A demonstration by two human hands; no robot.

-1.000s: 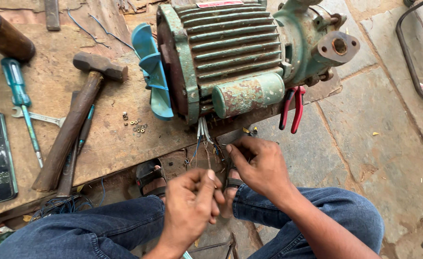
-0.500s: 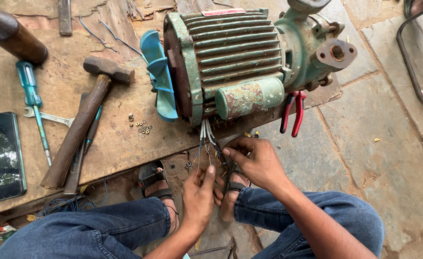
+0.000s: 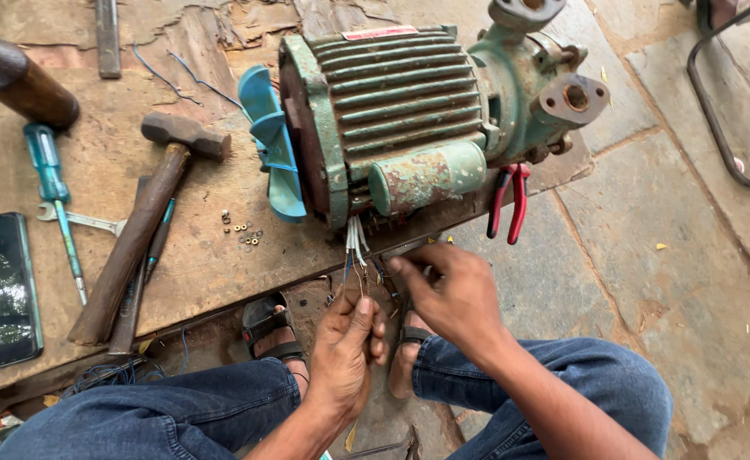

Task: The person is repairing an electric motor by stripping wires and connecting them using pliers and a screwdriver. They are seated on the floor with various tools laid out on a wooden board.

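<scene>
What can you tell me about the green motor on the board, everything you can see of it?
The green motor lies on its side on a worn wooden board, its paint chipped and rusty. Its body is ribbed with cooling fins; a blue plastic fan sits bare at its left end, and a cast pump housing with a round port at the right. A rusty green cylinder is mounted along its front. White wires hang from beneath, where the left hand and right hand work them.
</scene>
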